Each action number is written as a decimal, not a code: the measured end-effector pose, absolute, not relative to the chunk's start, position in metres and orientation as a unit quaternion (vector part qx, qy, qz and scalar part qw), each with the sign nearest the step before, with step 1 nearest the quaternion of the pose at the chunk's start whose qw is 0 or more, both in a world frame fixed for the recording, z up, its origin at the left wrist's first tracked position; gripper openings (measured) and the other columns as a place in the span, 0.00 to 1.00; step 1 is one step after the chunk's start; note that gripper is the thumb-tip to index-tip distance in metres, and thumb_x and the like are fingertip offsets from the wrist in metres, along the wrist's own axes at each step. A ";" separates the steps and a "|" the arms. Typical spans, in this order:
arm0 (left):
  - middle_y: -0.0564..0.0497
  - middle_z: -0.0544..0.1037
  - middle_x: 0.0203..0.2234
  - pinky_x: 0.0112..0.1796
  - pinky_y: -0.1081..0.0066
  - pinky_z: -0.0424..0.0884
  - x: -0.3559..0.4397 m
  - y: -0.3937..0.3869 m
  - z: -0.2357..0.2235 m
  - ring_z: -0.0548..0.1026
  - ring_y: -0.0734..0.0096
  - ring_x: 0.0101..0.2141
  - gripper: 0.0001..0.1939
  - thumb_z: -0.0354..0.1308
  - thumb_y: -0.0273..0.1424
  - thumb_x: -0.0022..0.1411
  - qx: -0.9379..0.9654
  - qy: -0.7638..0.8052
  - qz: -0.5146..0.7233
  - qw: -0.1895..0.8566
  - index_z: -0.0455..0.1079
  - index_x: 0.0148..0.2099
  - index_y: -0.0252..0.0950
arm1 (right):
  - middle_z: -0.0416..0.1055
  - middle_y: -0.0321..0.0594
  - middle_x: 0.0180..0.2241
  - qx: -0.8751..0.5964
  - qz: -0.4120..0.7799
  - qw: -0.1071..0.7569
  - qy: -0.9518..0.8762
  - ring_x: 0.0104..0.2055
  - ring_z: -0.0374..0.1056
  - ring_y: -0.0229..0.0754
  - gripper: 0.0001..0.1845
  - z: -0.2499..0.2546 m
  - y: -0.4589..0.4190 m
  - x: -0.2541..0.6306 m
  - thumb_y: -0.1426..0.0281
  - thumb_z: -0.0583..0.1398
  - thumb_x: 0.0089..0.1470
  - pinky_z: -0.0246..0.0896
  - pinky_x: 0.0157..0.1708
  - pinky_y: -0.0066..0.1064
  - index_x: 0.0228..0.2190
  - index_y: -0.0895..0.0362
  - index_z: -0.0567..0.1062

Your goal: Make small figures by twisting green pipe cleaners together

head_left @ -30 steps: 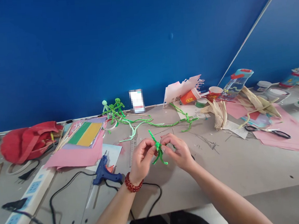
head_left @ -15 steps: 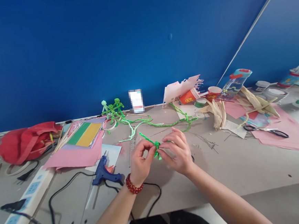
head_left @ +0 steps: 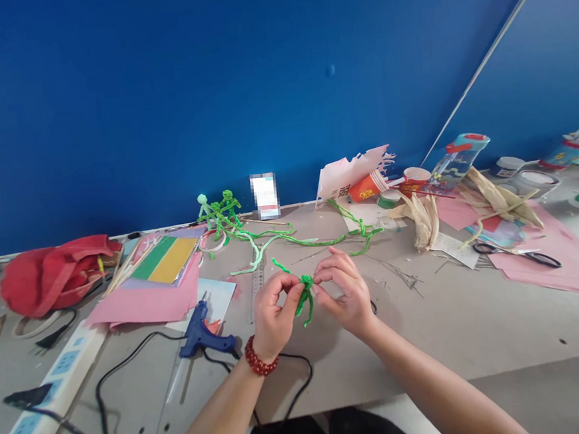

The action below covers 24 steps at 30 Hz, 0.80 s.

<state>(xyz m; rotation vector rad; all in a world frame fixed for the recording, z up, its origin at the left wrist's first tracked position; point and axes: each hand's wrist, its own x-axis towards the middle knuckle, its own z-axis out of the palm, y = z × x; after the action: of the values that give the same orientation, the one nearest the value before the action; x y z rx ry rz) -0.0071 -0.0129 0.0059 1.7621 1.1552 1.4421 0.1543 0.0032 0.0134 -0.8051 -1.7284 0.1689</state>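
Between my two hands, above the table's front part, is a green pipe cleaner figure (head_left: 306,282), with strands dangling below and one end sticking out to the upper left. My left hand (head_left: 276,305), with a red bead bracelet (head_left: 259,358) at the wrist, pinches it between thumb and forefinger. From the other side my right hand (head_left: 344,291) pinches it at the fingertips, its other fingers loosely bent. Behind them, several finished-looking green pipe cleaner figures (head_left: 226,208) stand by the wall. Loose green pipe cleaners (head_left: 316,240) stretch across the table to their right.
A blue glue gun (head_left: 203,334) lies left of my hands, its black cord running near them. Further left are a white power strip (head_left: 57,389), pink paper (head_left: 146,307) and a red bag (head_left: 58,275). At right lie scissors (head_left: 517,254), dried husks (head_left: 424,223) and paper cups (head_left: 367,187).
The green figure has turned in my fingers, and its strands now dangle lower beneath my hands. Both hands keep nearly the same place.
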 end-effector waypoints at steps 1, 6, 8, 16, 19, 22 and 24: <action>0.53 0.72 0.26 0.31 0.72 0.66 -0.007 -0.013 0.005 0.70 0.72 0.28 0.07 0.56 0.31 0.66 0.658 0.434 0.541 0.293 0.68 0.34 0.37 | 0.72 0.36 0.29 -0.341 0.073 0.578 -0.738 0.33 0.70 0.42 0.05 0.013 0.003 0.154 0.74 0.59 0.54 0.60 0.56 0.53 0.29 0.52 0.72; 0.52 0.72 0.26 0.30 0.72 0.66 -0.007 -0.014 0.004 0.70 0.71 0.28 0.07 0.56 0.32 0.66 0.647 0.434 0.546 0.309 0.68 0.34 0.37 | 0.72 0.36 0.29 -0.333 0.081 0.580 -0.739 0.33 0.71 0.42 0.04 0.014 0.003 0.155 0.74 0.60 0.55 0.61 0.56 0.53 0.30 0.53 0.72; 0.52 0.72 0.27 0.30 0.72 0.66 -0.006 -0.014 0.003 0.70 0.71 0.27 0.07 0.56 0.32 0.66 0.645 0.430 0.548 0.313 0.68 0.34 0.37 | 0.72 0.36 0.29 -0.331 0.081 0.582 -0.738 0.33 0.71 0.41 0.04 0.014 0.003 0.155 0.75 0.61 0.54 0.60 0.56 0.53 0.30 0.53 0.73; 0.52 0.71 0.26 0.28 0.72 0.65 -0.008 -0.012 0.003 0.68 0.73 0.26 0.07 0.54 0.33 0.68 0.639 0.418 0.551 0.336 0.69 0.36 0.37 | 0.74 0.39 0.33 -0.309 0.119 0.577 -0.747 0.38 0.71 0.44 0.07 0.017 0.003 0.160 0.75 0.59 0.55 0.60 0.55 0.53 0.36 0.53 0.73; 0.53 0.70 0.25 0.28 0.73 0.64 -0.008 -0.012 0.004 0.67 0.74 0.25 0.08 0.54 0.33 0.68 0.638 0.417 0.550 0.342 0.69 0.36 0.36 | 0.74 0.41 0.34 -0.322 0.134 0.584 -0.733 0.39 0.70 0.46 0.08 0.018 0.005 0.166 0.76 0.58 0.55 0.61 0.54 0.52 0.37 0.53 0.72; 0.54 0.69 0.25 0.28 0.73 0.63 -0.008 -0.011 0.005 0.67 0.75 0.25 0.09 0.53 0.34 0.69 0.634 0.419 0.548 0.348 0.69 0.36 0.36 | 0.74 0.42 0.34 -0.342 0.148 0.592 -0.715 0.40 0.70 0.47 0.07 0.020 0.007 0.172 0.76 0.57 0.56 0.63 0.50 0.48 0.36 0.54 0.73; 0.54 0.69 0.25 0.28 0.73 0.63 -0.008 -0.011 0.006 0.67 0.75 0.25 0.09 0.53 0.34 0.69 0.635 0.419 0.547 0.349 0.69 0.36 0.36 | 0.73 0.42 0.34 -0.343 0.162 0.581 -0.720 0.39 0.69 0.46 0.06 0.021 0.007 0.174 0.75 0.58 0.56 0.64 0.47 0.44 0.36 0.54 0.73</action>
<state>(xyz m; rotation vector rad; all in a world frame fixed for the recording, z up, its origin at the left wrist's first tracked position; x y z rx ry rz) -0.0085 -0.0109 0.0055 1.6448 1.0867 1.4176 0.1743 0.0074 0.0207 -0.8021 -1.6820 0.3794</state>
